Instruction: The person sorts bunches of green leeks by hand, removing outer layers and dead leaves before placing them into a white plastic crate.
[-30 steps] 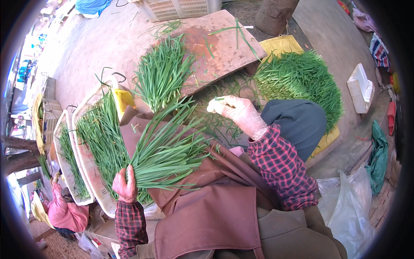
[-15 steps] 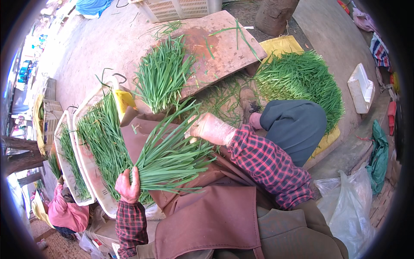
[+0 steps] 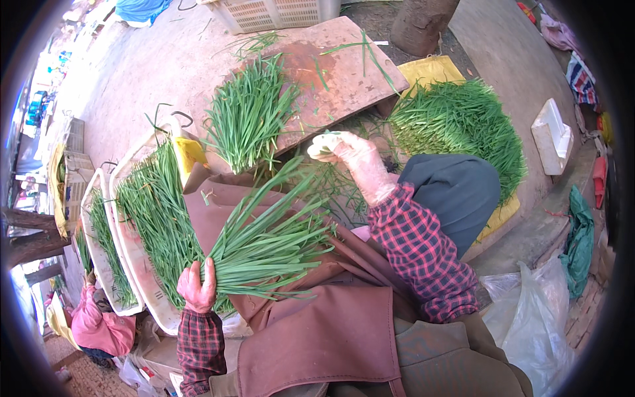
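My left hand (image 3: 197, 286) is closed round one end of a bunch of garlic chives (image 3: 268, 248), whose long flat green leaves fan out to the right over my brown apron (image 3: 317, 331). My right hand (image 3: 357, 162), in a pale thin glove, is raised beyond the bunch and apart from it. Its fingers are curled together; whatever they hold, if anything, is too small to tell. Loose green blades (image 3: 334, 188) litter the ground below that hand. Another bunch of chives (image 3: 251, 109) lies at the near left edge of a low board (image 3: 350, 59).
Long white crates (image 3: 142, 264) of chives stand at my left. To the right, a big pile of chives (image 3: 463, 126) rests on a yellow sheet (image 3: 433, 69). A white foam box (image 3: 552, 135), plastic bags (image 3: 536, 317) and a tree trunk (image 3: 423, 26) surround me. Another person (image 3: 102, 324) sits lower left.
My right hand has moved away from the chive bunch, up and to the right. My left hand keeps its hold in about the same place.
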The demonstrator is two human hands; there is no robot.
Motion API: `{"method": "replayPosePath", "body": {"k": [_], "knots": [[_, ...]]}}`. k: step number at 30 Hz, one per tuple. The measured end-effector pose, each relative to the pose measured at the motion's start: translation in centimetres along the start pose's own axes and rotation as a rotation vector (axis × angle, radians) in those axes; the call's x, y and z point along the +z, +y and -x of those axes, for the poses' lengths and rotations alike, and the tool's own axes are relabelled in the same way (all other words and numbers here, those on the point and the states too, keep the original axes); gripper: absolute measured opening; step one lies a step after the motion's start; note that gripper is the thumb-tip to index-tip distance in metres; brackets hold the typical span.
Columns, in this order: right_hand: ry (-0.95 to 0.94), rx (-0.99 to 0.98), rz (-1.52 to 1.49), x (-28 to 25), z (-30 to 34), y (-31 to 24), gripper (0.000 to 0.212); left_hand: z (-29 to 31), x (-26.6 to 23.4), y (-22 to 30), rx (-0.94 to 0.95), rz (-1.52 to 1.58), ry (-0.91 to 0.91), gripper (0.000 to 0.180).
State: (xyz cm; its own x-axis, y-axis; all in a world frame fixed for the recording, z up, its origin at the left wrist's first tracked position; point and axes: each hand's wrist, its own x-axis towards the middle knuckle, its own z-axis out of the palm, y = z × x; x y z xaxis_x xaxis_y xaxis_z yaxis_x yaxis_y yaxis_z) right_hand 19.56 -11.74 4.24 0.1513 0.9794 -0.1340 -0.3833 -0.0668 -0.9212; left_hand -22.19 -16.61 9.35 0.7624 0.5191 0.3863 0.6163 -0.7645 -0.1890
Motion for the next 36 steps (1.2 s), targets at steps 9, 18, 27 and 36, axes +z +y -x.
{"method": "replayPosePath", "body": {"k": [9, 18, 27, 36], "knots": [[-0.167, 0.005, 0.13, 2.5, -0.4, -0.8, 0.016, -0.4, -0.4, 0.1, 0.033, -0.011, -0.025, 0.04], [0.071, -0.057, 0.384, -2.3, -1.5, -3.8, 0.017, -1.3, -1.7, -0.2, -0.571, 0.514, -0.131, 0.045], [0.075, 0.013, 0.611, -2.4, 0.8, -0.7, 0.014, -6.5, -4.2, 4.6, -1.601, 1.791, -0.619, 0.021], [0.077, -0.067, 0.557, -2.4, 2.0, -2.7, 0.013, -5.4, -3.6, 7.4, -1.559, 1.808, -0.742, 0.024]]}}
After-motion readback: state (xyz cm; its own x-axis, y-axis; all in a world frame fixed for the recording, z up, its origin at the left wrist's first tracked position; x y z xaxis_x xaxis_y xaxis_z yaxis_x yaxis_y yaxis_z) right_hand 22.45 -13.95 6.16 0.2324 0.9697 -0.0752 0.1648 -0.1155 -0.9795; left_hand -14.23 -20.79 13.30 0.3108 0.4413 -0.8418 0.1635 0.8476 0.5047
